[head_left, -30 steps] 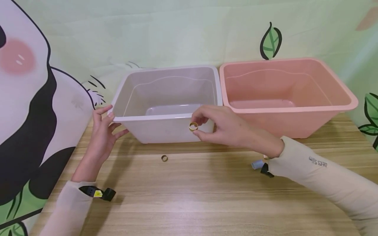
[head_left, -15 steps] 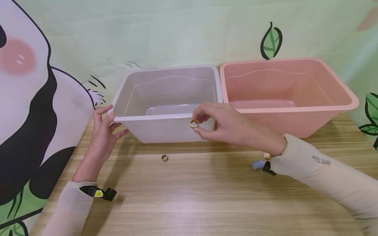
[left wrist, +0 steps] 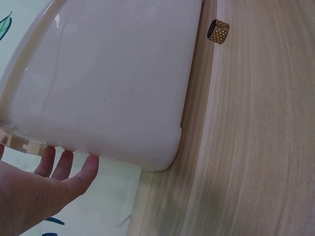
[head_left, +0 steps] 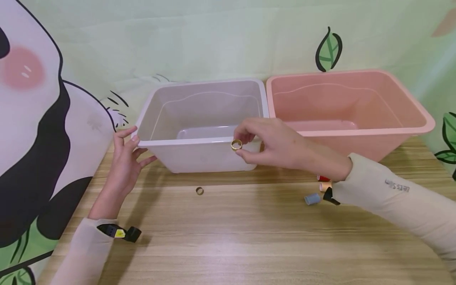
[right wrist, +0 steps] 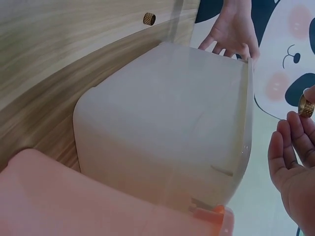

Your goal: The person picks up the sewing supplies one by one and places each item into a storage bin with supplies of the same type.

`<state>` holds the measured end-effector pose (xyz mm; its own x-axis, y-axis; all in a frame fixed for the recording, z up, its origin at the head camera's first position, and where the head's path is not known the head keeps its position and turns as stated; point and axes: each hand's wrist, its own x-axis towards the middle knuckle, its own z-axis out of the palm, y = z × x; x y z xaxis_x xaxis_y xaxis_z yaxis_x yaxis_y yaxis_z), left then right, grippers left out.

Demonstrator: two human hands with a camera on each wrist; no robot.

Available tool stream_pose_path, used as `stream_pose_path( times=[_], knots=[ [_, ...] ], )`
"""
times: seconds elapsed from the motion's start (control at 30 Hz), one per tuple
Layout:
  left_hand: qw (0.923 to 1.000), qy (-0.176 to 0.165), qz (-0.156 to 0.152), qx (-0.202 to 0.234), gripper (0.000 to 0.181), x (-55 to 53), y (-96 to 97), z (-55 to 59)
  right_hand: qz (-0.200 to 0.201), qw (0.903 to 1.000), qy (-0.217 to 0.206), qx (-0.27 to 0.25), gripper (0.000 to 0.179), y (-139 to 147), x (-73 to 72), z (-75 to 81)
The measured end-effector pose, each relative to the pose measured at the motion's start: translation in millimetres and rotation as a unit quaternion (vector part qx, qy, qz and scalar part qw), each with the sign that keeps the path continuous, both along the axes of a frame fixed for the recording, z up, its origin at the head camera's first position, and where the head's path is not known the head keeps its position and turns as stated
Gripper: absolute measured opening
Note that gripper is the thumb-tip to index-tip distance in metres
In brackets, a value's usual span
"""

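My right hand (head_left: 274, 144) pinches a gold-coloured metal ring (right wrist: 308, 109) between thumb and fingers, in front of the white bin's front wall near the rim. My left hand (head_left: 124, 168) touches the left front corner of the white bin (head_left: 199, 158), fingers spread. In the left wrist view, its fingertips (left wrist: 91, 162) rest against the bin's side. A second ring (left wrist: 222, 32), its band dotted all over, lies on the table in front of that bin. The bin's floor shows nothing lying on it in the head view.
A pink bin (head_left: 342, 146) stands right beside the white one, against a printed cloth backdrop. Under the right forearm lie a blue-grey cylinder (head_left: 312, 199), an orange cylinder (head_left: 324, 187) and a red piece (head_left: 323, 178), partly hidden. The wooden table (head_left: 213, 237) extends in front.
My right hand has risen slightly and shifted a little right, carrying the ring. The orange and red pieces have come into view from behind the forearm. My left hand keeps its place.
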<state>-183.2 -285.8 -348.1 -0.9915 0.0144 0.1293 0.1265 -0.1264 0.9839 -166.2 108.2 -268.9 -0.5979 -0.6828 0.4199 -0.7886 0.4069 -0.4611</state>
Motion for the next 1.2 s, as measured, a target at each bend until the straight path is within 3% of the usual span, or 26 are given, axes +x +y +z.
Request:
stream_pose_path(
  times=[0.27, 0.8, 1.2],
  knots=[
    [1.0000, -0.001, 0.000, 0.000, 0.038, -0.3, 0.6, 0.1, -0.011, 0.9995, -0.017, 0.023, 0.016, 4.8, -3.0, 8.2],
    [0.9999, -0.003, -0.001, -0.010, 0.040, -0.1, -1.3, -0.7, -0.005, 0.9992, 0.018, 0.037, 0.016, 6.3, -12.5, 22.4],
    [0.9999, 0.002, 0.000, -0.014, 0.040, 0.4, -3.6, -2.1, -0.003, 0.9995, 0.001, 0.031, 0.016, 2.6, -20.6, 34.3]
  ],
)
